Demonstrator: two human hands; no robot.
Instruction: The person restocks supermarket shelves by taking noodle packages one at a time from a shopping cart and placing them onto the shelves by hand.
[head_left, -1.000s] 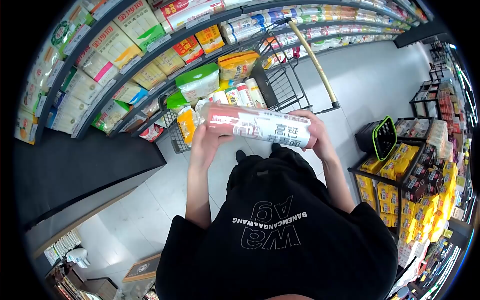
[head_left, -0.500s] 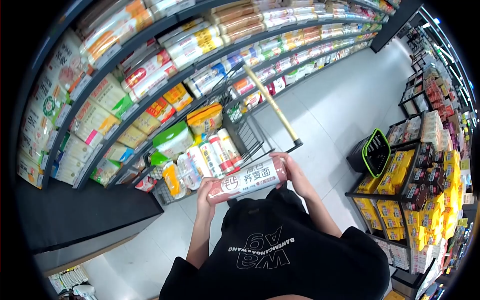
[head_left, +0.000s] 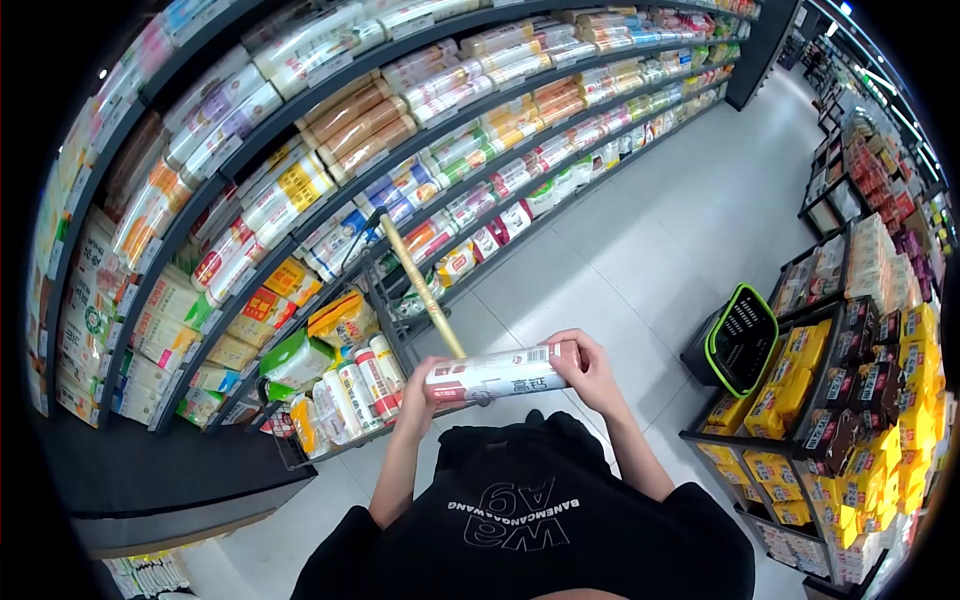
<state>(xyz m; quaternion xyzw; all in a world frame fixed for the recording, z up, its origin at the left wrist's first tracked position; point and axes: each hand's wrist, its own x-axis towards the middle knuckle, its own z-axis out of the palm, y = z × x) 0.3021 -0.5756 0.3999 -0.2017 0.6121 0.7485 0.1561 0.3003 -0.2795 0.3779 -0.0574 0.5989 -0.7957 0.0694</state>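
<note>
A cylindrical pack of dried buckwheat noodles (head_left: 497, 373), with pinkish-brown ends and a pale label, is held level in front of my body. My left hand (head_left: 419, 397) is closed around its left end. At the right end, the fingers of my right hand (head_left: 589, 372) wrap over the wrapper. A barcode and small print now face up. Just beyond my left hand stands a wire shopping cart (head_left: 400, 345) with a yellow handle bar (head_left: 420, 288). Inside it are several noodle packs (head_left: 374, 385), a green-and-white bag (head_left: 297, 361) and an orange-yellow bag (head_left: 342, 317).
Shelves (head_left: 440, 115) full of packaged noodles curve along the left and far side. To the right, a black basket with a green rim (head_left: 712, 352) stands beside a display rack (head_left: 790, 450) of yellow and dark packets. Grey floor tiles (head_left: 600, 250) run down the aisle.
The noodle pack has been turned about its length, so the large front lettering gave way to the barcode side. My view has shifted right; the cart appears farther left.
</note>
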